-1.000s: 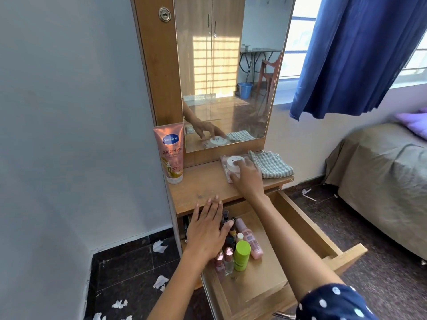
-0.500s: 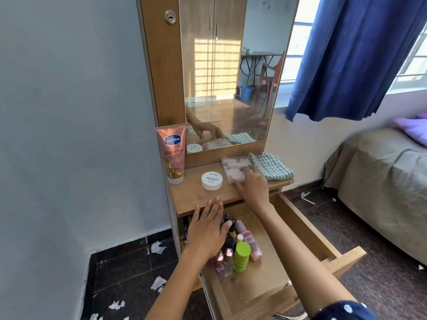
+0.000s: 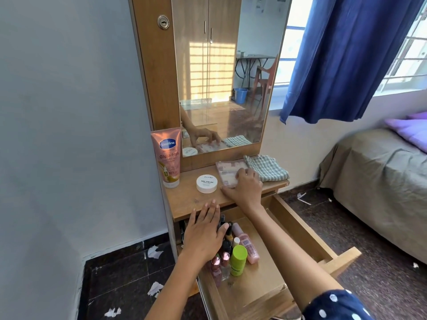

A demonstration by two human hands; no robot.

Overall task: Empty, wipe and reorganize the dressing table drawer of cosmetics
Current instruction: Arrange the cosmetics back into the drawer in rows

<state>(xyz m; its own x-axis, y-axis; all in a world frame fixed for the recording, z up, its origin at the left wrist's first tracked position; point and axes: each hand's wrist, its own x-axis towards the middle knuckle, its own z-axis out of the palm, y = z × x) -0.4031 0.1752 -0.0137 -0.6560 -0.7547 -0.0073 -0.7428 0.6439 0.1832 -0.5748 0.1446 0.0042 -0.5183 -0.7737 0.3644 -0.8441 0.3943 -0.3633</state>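
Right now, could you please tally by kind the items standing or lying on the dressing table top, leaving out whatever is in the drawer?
Lotion tubes: 1, the pink Vaseline tube.
Round jars: 1, the white nail polish remover jar.
Flat packets: 1, the pinkish packet that the right hand holds.
Folded cloths: 1, the checked cloth.
Total: 4.

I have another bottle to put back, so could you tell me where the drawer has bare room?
The open drawer is bare along its right wall and front. Its back left is crowded with bottles under the left hand, round the green bottle and pink bottle.
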